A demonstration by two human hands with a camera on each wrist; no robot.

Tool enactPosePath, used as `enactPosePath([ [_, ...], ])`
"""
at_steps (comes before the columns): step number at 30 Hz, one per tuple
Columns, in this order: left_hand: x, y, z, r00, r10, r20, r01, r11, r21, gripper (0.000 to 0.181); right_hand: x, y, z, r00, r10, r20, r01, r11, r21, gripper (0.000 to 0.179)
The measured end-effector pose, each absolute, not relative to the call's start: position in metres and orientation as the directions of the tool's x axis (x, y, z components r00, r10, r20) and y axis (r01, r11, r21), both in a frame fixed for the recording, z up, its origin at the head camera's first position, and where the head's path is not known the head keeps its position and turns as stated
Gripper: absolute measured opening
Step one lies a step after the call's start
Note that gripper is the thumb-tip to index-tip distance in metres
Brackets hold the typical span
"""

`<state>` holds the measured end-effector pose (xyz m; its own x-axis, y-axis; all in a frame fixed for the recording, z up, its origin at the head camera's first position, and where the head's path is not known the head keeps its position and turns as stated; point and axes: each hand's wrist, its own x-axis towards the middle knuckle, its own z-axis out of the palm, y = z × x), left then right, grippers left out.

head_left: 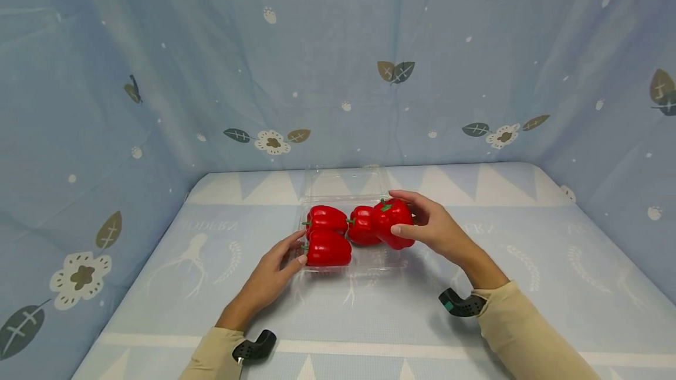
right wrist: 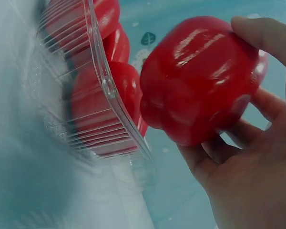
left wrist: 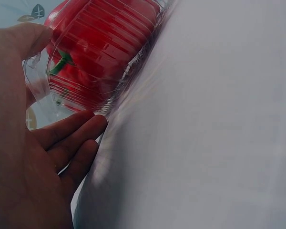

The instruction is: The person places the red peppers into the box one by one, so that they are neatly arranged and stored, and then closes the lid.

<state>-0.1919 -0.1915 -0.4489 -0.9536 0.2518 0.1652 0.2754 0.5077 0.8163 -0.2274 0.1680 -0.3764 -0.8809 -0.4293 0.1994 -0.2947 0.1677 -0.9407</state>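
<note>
My right hand (head_left: 430,224) holds a red bell pepper (head_left: 388,227), thumb on the near side and fingers round the far side. In the right wrist view this pepper (right wrist: 200,81) is beside and above the rim of a clear plastic clamshell container (head_left: 369,260). Inside the container lie three more red bell peppers: two on the left, a back pepper (head_left: 326,217) and a front pepper (head_left: 328,249), and a right pepper (head_left: 361,226), partly hidden by the held one. My left hand (head_left: 269,277) holds the container's left front corner, its thumb (left wrist: 35,38) against the wall.
The container's clear lid (head_left: 345,182) lies folded back behind it. A pale blue patterned cloth (head_left: 211,298) covers the table. Blue patterned curtains (head_left: 338,46) stand close behind the table and at both sides. A black wrist device (head_left: 256,346) sits at each sleeve.
</note>
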Motion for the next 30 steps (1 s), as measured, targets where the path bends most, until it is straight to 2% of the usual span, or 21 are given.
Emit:
enactPosePath([
  [8,-0.192,-0.191,-0.450,-0.954,0.250,0.168,0.276,0.505,0.818,0.057,-0.224,0.159,-0.376,-0.871,-0.454,0.189,-0.342,0.283,-0.896,0.069],
  [14,-0.193,-0.191,-0.450,-0.955,0.244,0.166,0.273,0.513,0.814,0.059,-0.222,0.153,-0.381,-0.862,-0.454,0.226,-0.408,0.356,-0.840,0.067],
  [30,-0.192,-0.191,-0.450,-0.956,0.245,0.163,0.271,0.516,0.813,0.060,-0.218,0.144,-0.386,-0.806,-0.536,0.252,-0.515,0.424,-0.745,0.060],
])
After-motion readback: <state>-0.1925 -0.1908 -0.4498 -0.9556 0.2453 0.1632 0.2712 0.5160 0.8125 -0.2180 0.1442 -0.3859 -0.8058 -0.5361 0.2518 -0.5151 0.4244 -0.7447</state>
